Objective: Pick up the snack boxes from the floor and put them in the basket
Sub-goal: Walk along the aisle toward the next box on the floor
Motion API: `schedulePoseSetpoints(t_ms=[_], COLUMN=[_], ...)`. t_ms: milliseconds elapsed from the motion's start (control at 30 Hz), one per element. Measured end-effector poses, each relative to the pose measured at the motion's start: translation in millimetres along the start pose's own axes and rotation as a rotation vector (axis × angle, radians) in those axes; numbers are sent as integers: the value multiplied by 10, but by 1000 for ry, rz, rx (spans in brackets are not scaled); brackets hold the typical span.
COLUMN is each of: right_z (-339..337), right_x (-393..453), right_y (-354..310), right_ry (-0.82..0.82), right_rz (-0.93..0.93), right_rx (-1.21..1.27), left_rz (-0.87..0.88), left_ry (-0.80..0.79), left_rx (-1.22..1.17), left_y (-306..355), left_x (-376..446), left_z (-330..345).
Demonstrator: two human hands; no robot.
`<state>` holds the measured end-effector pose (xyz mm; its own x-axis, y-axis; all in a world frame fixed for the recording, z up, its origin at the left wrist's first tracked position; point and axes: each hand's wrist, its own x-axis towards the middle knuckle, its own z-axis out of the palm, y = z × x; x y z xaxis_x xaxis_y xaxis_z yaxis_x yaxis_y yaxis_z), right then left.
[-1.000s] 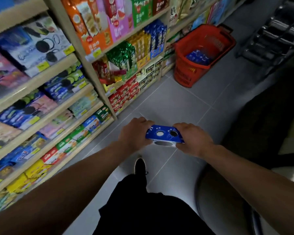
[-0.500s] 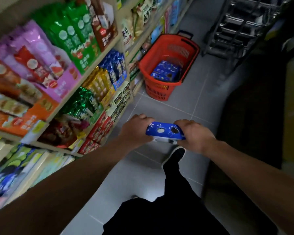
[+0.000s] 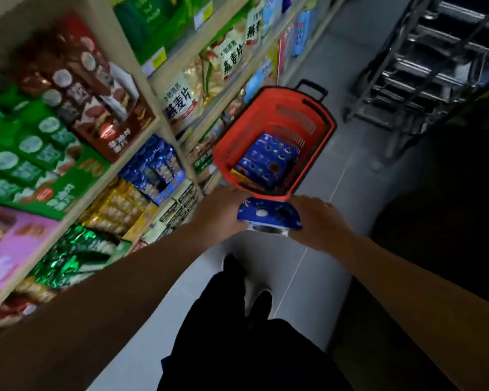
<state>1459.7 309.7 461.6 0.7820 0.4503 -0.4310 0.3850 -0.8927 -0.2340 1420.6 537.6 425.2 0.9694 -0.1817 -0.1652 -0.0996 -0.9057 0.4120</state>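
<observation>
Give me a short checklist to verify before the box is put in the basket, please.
1. Both hands hold the blue box: left hand and right hand grip its ends. Ok.
2. Box over the basket opening: it is at the near rim only. Not ok.
3. Room inside: blue boxes fill part of the bottom. Ok.
4. Basket stands upright on the floor. Ok.
5. More boxes left on the floor: cannot tell.

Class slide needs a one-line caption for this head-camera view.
Both hands, left hand and right hand, carry a blue snack box toward the red basket.
</observation>
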Motion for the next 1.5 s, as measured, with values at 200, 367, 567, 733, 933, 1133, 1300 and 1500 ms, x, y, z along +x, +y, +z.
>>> schedulePoseSetpoints(t_ms=[200, 367, 567, 733, 933, 1133, 1300, 1500], right_z=[-437, -833, -1025, -996, -657, -44, 611, 1307], right_x=[1173, 2189, 2968, 3730, 4797, 5694, 6182, 6736], right_y=[440, 833, 1273, 1738, 2409, 2911, 3098, 3342], right_ry=[7, -2, -12, -36, -13, 98, 60, 21], right_rz=[20, 100, 173, 168, 121, 177, 267, 353], right_rx=[10, 32, 105, 151, 198, 272, 269, 223], left_rz=[9, 21, 83, 43, -81, -126, -48, -36], left_ry=[-9, -101, -190, -233, -256, -220, -202, -174], left_rx=[20, 31, 42, 18, 51, 104, 149, 149], left_y=[-261, -539, -697, -903, -1115, -1488, -1870, -2209], left_x=[1298, 2566, 3668, 4568, 5545, 6397, 6790, 7218], left_z=[-256, -391, -422, -89, 410, 1206, 1924, 2719])
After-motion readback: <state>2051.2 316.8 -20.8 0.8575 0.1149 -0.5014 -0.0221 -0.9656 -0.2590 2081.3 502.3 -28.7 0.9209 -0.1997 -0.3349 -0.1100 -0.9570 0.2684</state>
